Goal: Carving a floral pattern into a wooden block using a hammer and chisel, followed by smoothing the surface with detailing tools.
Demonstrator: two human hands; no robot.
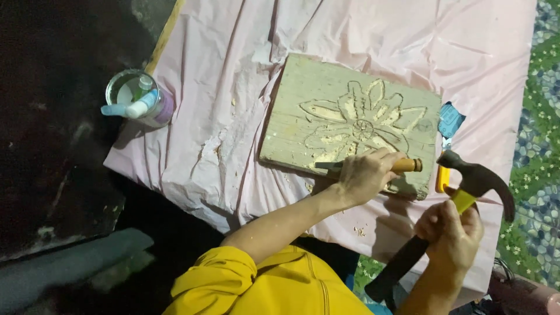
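A pale wooden board (303,111) carved with a flower outline lies on a pink plastic sheet (233,70). My left hand (366,174) grips a chisel (408,165) with a wooden handle, its blade lying along the board's near edge under the flower. My right hand (450,230) holds a black claw hammer (478,178) with a yellow neck, raised just right of the chisel's butt end. A yellow sleeve covers my left upper arm.
A clear plastic cup (140,99) holding small bottles stands at the sheet's left edge. Wood chips lie scattered on the sheet left of the board. A blue and yellow tool (448,125) sits at the board's right side. Patterned floral fabric (542,134) borders the right.
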